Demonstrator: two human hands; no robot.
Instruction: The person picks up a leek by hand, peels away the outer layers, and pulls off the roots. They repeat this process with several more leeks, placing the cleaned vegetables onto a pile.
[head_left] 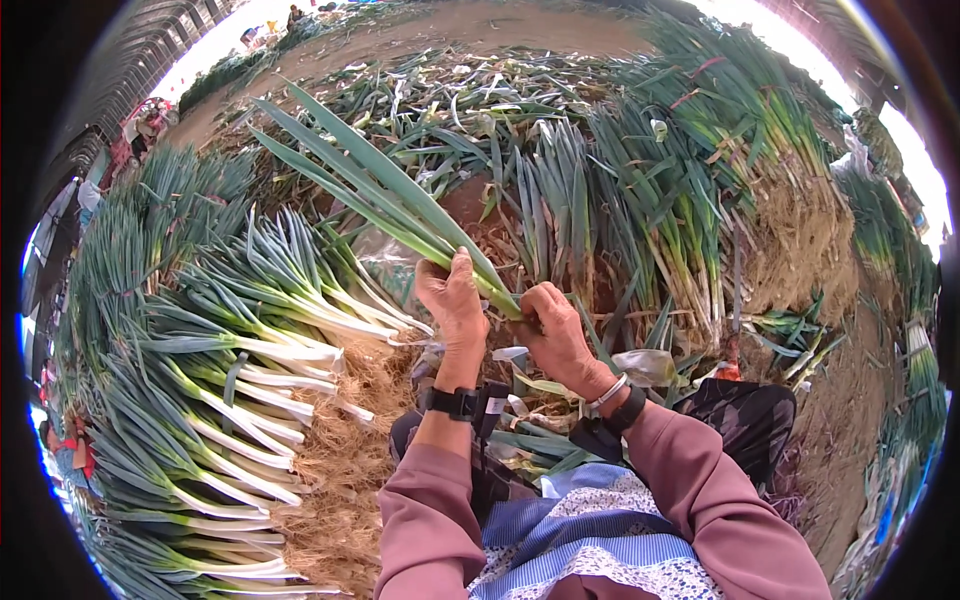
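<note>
A single long green onion (375,185) slants across the middle, its broad leaves fanning to the upper left. My left hand (455,298) is closed around its stalk, thumb along the top. Lower down the same stalk, my right hand (558,332) pinches at the pale end, fingers bent and pressed together; the very tip is hidden behind them. To the left of my hands, many cleaned green onions (250,400) lie in a row with white stems and bushy tan roots (345,480) pointing toward me. A dark green tie (235,378) crosses some of them.
Uncleaned green onions (660,210) stand and lean at the right, with a bundle showing soil-coated roots (800,235) behind. Loose trimmed leaves (450,95) cover the ground ahead. Clear plastic (645,367) lies by my right knee. More bunches (165,205) line the far left.
</note>
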